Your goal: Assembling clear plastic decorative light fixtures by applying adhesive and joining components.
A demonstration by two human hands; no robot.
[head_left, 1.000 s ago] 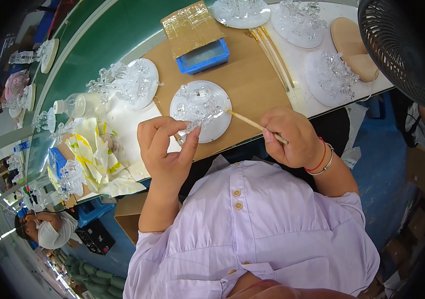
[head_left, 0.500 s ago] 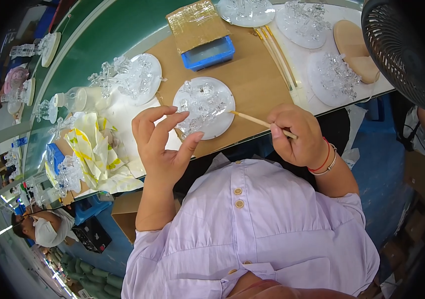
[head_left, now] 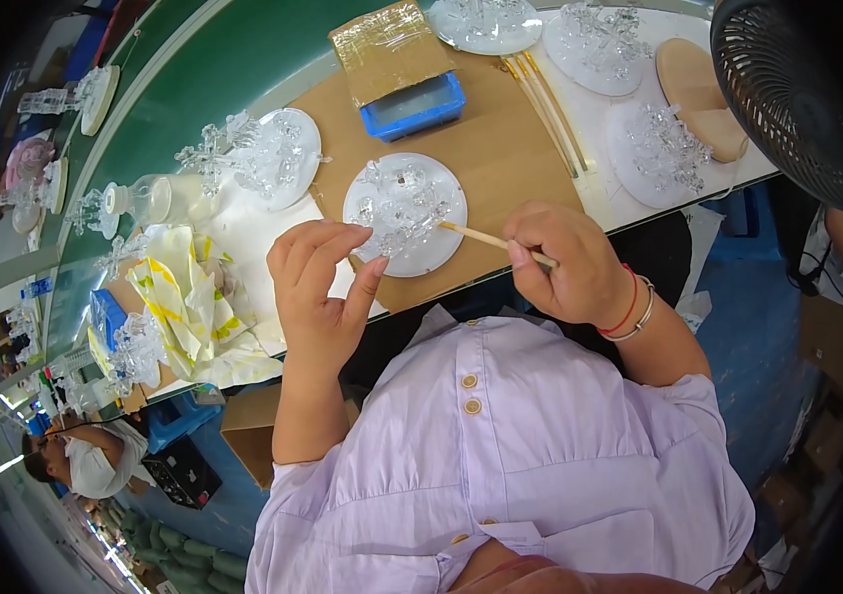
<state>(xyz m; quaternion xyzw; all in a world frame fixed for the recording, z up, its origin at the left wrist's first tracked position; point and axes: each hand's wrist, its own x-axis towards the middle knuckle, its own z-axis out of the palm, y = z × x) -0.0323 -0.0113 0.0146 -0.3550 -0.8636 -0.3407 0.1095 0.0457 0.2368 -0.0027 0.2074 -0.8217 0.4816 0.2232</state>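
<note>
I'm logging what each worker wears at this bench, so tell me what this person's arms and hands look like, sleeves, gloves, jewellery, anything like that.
Both hands are bare, with no gloves. The left hand and its forearm carry nothing, no watch or band. The right hand has two things at the wrist: a thin red cord bracelet and beside it a slim silver-coloured bangle. The short sleeves belong to a pale lilac buttoned shirt.
</note>
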